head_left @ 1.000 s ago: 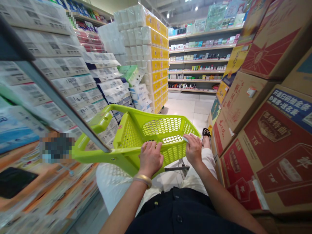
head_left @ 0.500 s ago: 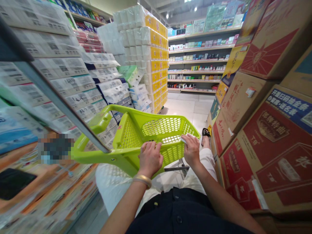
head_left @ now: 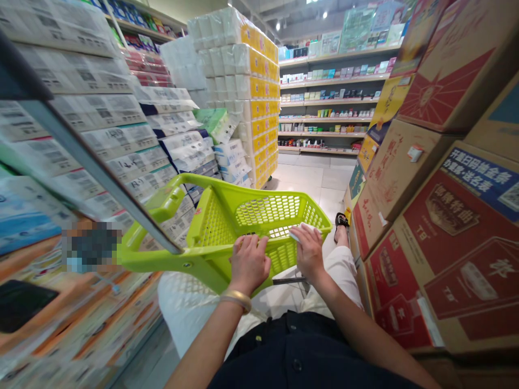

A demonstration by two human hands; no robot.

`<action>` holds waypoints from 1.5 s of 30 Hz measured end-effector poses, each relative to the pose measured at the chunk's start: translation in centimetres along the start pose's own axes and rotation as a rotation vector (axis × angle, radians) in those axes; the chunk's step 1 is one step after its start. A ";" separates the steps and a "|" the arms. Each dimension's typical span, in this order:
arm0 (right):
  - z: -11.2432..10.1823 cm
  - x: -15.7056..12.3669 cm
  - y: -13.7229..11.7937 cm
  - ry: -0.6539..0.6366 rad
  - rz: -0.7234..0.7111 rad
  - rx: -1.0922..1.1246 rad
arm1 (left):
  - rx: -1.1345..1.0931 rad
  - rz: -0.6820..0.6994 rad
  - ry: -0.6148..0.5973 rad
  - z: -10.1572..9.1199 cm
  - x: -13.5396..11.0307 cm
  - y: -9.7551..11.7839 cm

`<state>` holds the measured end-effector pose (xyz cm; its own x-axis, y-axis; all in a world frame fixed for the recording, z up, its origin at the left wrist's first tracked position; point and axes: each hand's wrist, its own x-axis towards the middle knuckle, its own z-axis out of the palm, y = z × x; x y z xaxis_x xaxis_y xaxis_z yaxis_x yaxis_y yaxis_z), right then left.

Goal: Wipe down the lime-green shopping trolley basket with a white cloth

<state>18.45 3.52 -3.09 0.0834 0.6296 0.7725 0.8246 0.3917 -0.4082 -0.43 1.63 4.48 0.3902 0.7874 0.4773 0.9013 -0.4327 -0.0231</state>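
Left hand (head_left: 248, 263) grips the green basket (head_left: 259, 216) rim at frame centre; right hand (head_left: 309, 249) presses a white cloth (head_left: 299, 231) there. Tilted, the basket could slip and strike the boxes (head_left: 438, 205) at right.

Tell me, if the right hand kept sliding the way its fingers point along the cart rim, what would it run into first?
The right hand rests on the near rim of the green cart, pressing a white cloth, fingers pointing up and left. Going on, it would probably cross into the basket and meet its far mesh wall, though depth is hard to judge.
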 end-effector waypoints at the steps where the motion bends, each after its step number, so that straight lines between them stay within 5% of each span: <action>1: 0.2 -0.1 -0.7 -0.038 -0.043 0.019 | 0.002 0.003 0.000 0.0 0.0 0.0; 4: 0.1 0.0 -1.1 -0.082 -0.075 0.042 | 0.000 0.009 -0.003 -0.1 -0.1 0.0; 10: -1.1 0.3 3.2 0.063 0.141 -0.042 | -0.012 0.004 0.002 0.1 -0.2 -0.1; 18: 0.1 -0.1 -0.8 -0.082 -0.056 0.027 | -0.010 0.011 0.000 0.0 -0.2 -0.2; 25: -1.1 0.2 3.6 0.070 0.192 -0.053 | -0.013 0.000 -0.005 0.1 -0.3 -0.3; 31: 0.0 -0.1 -0.3 -0.050 -0.010 0.034 | -0.015 0.002 -0.019 0.1 -0.1 -0.2; 40: -1.1 0.2 2.5 0.074 0.148 -0.018 | -0.018 -0.007 -0.018 0.0 -0.2 -0.2; 45: -0.3 -0.1 -0.5 -0.067 -0.045 0.050 | -0.013 -0.001 -0.022 0.0 -0.1 -0.2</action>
<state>18.20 3.11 -2.81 0.0076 0.6532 0.7572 0.7977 0.4527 -0.3986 -0.65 1.62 4.46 0.3934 0.7974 0.4575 0.8993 -0.4372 -0.0113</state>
